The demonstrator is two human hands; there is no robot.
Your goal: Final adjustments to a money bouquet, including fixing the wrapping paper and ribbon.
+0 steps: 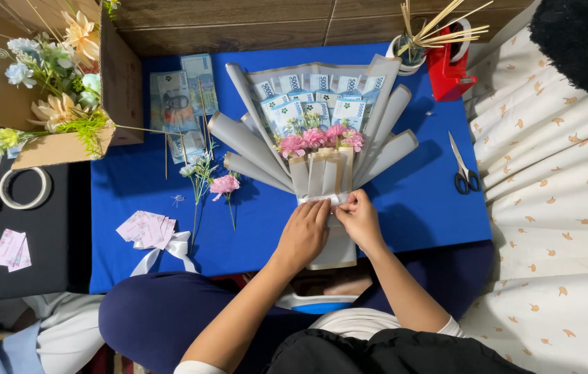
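Note:
A bouquet [318, 131] lies on a blue cloth [418, 208]. It is wrapped in grey paper, with folded banknotes fanned at the top and pink flowers [321, 138] below them. A white ribbon [321, 199] circles its narrow neck. My left hand [305, 232] and my right hand [357, 216] meet at that neck, fingers pinching the ribbon. The grey handle of the bouquet is partly hidden under both hands.
A cardboard box of artificial flowers [51, 69] stands at the left. Loose banknotes [179, 93], a pink flower stem [225, 185], a white bow [166, 249], scissors [463, 170], a red tape dispenser [449, 62], a cup of skewers [411, 48] and a tape roll [25, 187] lie around.

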